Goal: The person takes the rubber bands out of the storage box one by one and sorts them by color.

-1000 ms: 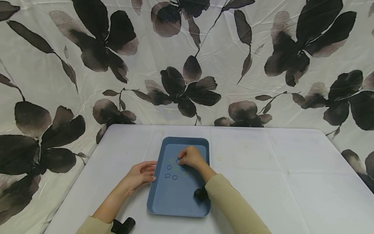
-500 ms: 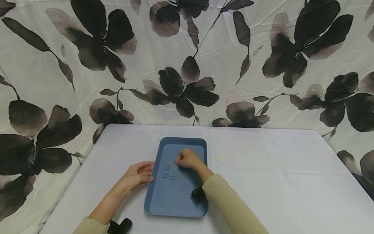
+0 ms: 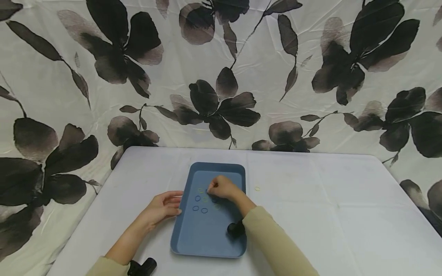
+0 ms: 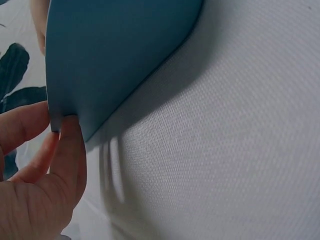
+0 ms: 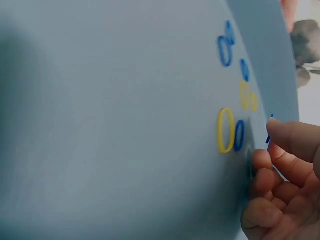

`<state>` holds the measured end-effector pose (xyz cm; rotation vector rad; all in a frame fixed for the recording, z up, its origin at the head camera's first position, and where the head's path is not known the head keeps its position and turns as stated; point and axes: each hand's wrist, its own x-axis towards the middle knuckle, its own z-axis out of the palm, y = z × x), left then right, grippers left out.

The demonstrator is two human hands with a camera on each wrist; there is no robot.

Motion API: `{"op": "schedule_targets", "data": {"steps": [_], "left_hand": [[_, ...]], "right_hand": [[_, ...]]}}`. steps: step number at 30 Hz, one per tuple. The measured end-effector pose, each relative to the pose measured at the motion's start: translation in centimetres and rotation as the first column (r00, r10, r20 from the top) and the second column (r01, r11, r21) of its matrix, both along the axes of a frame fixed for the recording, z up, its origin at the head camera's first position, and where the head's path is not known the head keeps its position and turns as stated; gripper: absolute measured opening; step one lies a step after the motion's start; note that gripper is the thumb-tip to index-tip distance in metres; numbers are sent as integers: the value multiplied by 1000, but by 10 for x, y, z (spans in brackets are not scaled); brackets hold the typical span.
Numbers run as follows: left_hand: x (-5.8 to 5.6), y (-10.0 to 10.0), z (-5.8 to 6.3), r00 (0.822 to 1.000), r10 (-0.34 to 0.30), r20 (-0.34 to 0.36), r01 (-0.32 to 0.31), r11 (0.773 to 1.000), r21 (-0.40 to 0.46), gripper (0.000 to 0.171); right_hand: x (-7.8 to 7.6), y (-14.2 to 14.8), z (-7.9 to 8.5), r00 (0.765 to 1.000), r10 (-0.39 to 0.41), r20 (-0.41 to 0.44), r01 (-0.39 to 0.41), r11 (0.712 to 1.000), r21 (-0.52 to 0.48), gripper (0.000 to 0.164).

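A blue tray lies on the table, with several small blue and yellow rubber bands spread over its middle. My right hand is over the tray; its thumb and forefinger pinch a blue rubber band, mostly hidden by the fingertips. Close by, in the right wrist view, lie a yellow band and another blue band. At the tray's left side, the fairly straight fingers of my left hand touch the rim and outer wall, which the left wrist view shows close up.
One yellow rubber band lies on the white-covered table, just right of the tray. A floral cloth hangs behind the table. Each wrist carries a black camera, the right one hanging over the tray.
My right hand has moved slightly down and turned, its fingers drawn closer together at the blue band. The left hand stays at the tray's edge. The head view has shifted a little.
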<state>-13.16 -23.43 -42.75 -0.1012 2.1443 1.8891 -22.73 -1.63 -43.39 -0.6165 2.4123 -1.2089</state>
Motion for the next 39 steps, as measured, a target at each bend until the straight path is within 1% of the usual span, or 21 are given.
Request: {"op": "schedule_targets", "data": {"steps": [4,6,11,18,21,23,26,31,35,39], "left_hand": [[-1,2,-1,1000,6,17,-6,1000,6,64],[0,3,-1,1000,15,24,-15,1000,-5,64],[0,2,1,999,29,22,-29,999,-21,63],[-1,5,3,999,44,21,-43,998,-40,62],[-1,5,3,999,47,23,-46,998,-44,62],[-1,5,3,998,49,26,-48,998,-43,62],[-1,5,4,998,52,28,-50,998,-45,62],[0,5,3,998,53,31,-51,997,-50,62],[0,4,3,998,49,35,-48,998,-52,62],[0,4,3,998,53,37,-51,997,-52,62]], "right_hand": [[0,2,3,999,-11,45,13,999,-38,11],[0,2,5,996,-20,83,25,998,-60,11],[-2,2,8,980,-43,195,71,987,-142,10],[-6,11,11,967,-48,249,99,975,-197,8],[-7,14,12,954,-47,297,122,963,-240,7],[-7,16,13,940,-46,338,146,950,-277,6],[-7,18,14,925,-50,376,179,931,-317,4],[-6,22,16,911,-92,402,245,905,-348,7],[-6,25,17,912,-111,394,265,894,-362,9],[-7,29,18,917,-106,384,262,887,-379,11]]}}
